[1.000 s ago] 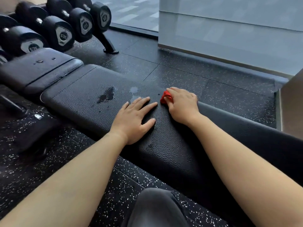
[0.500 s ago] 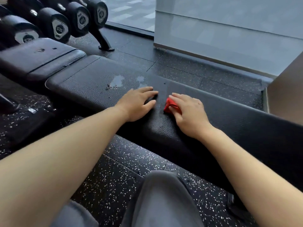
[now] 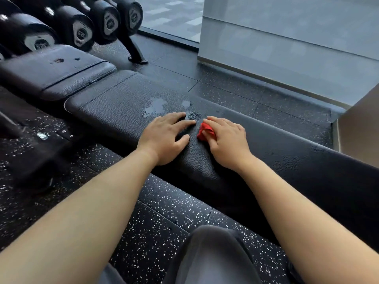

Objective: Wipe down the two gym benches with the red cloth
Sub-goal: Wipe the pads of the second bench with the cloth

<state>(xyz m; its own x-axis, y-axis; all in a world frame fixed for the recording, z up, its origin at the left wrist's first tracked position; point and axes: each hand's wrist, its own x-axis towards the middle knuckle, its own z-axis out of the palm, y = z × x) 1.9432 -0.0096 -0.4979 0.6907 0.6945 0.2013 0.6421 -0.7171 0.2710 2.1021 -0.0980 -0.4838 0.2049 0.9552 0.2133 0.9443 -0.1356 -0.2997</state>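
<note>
A: Red cloth [image 3: 205, 132], head view: bunched small under the right hand [image 3: 227, 140], on top of the near bench [image 3: 123, 105], roughly mid-pad. Only a corner shows past the fingers.

B: Grip?

A: Right fingers curl over the wad and pin it to the padding. The left hand [image 3: 164, 138] lies flat just beside it, fingers straight, holding nothing, palm on the pad.

B: How will the red cloth handle?

A: Judging by the folds, it is soft, light and limp. It has no stiffness to push with, so pressure must come from the palm. Best kept wadded and held from above; a loose edge would likely drag or roll under.

B: Surface?

A: Pebbled black padding. A wet patch [image 3: 154, 108] sits just beyond the left fingertips, with a smaller spot near it. Probably slick there.

B: Second one?

A: Past the near pad's end sits the far bench [image 3: 55, 72], below the dumbbells [image 3: 82, 31]. It has dark marks on top and looks not yet wiped.
</note>
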